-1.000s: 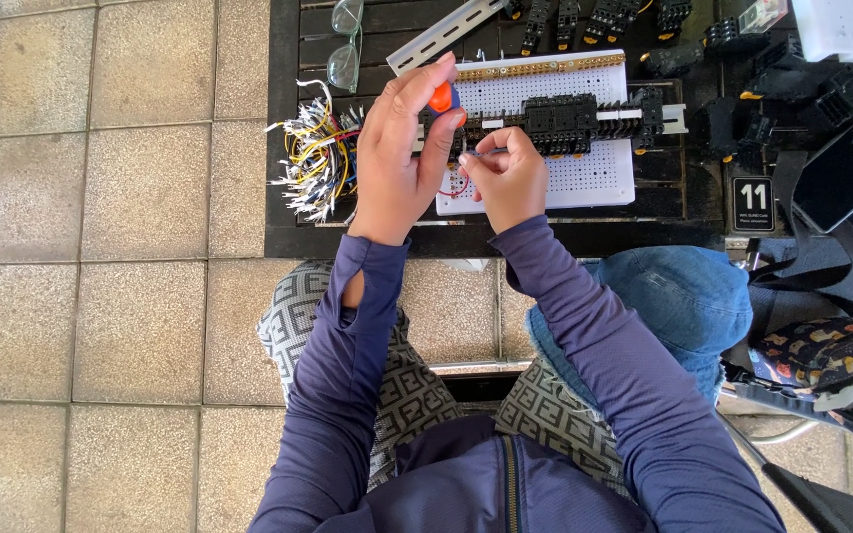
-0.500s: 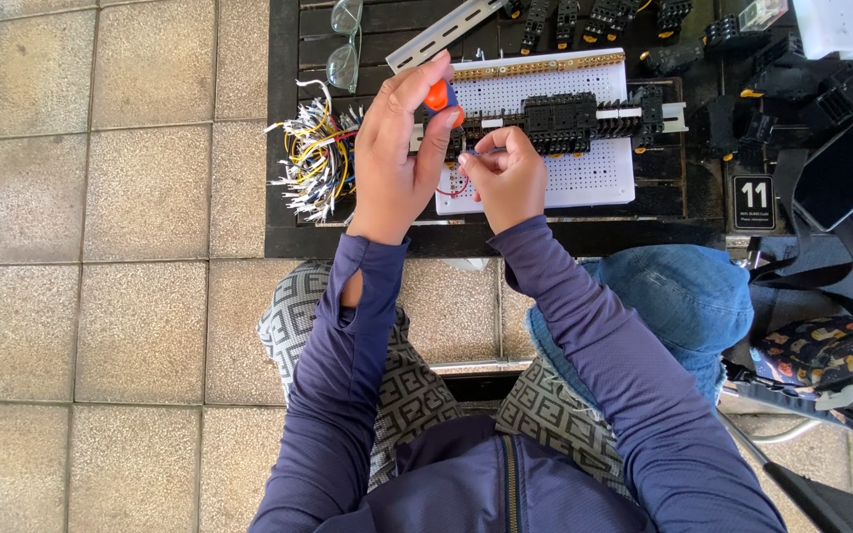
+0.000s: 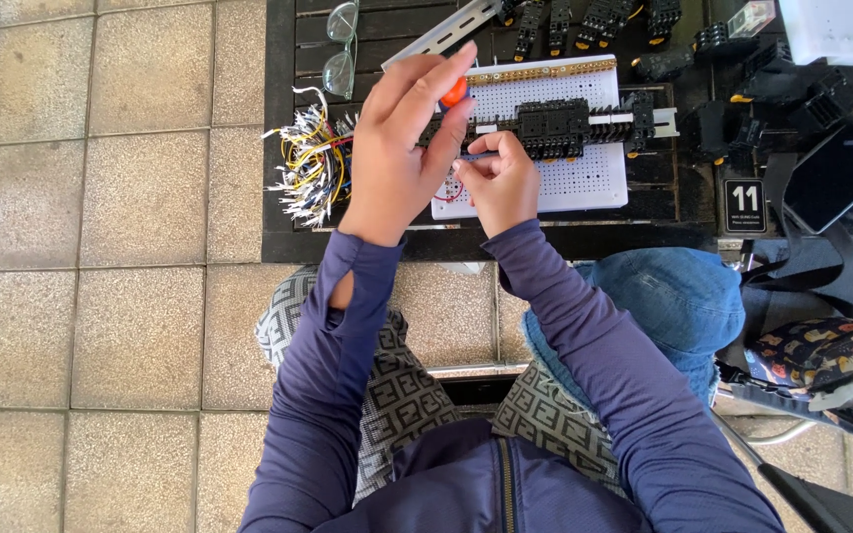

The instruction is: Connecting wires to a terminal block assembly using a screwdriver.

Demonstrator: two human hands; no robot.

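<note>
My left hand point(image 3: 397, 148) is raised over the left end of a white perforated board point(image 3: 575, 178), with its fingers around a small screwdriver with an orange handle point(image 3: 454, 92). Just to its right, my right hand point(image 3: 499, 181) pinches a thin wire against the board's left part. A row of black terminal blocks point(image 3: 565, 123) runs across the board on a rail, touching both hands' fingertips. A bundle of yellow, red and white wires point(image 3: 310, 168) lies left of my left hand.
The board lies on a dark slatted table point(image 3: 288, 99). Clear safety glasses point(image 3: 340, 44) and a metal rail point(image 3: 441, 32) sit at the back. More black blocks, a white box point(image 3: 841, 30), a numbered card point(image 3: 744, 204) and a phone point(image 3: 834, 173) lie right. Tiled floor lies left.
The left hand has shifted slightly, so the orange handle shows a little lower between its fingers. The right hand stays at the same spot on the board.
</note>
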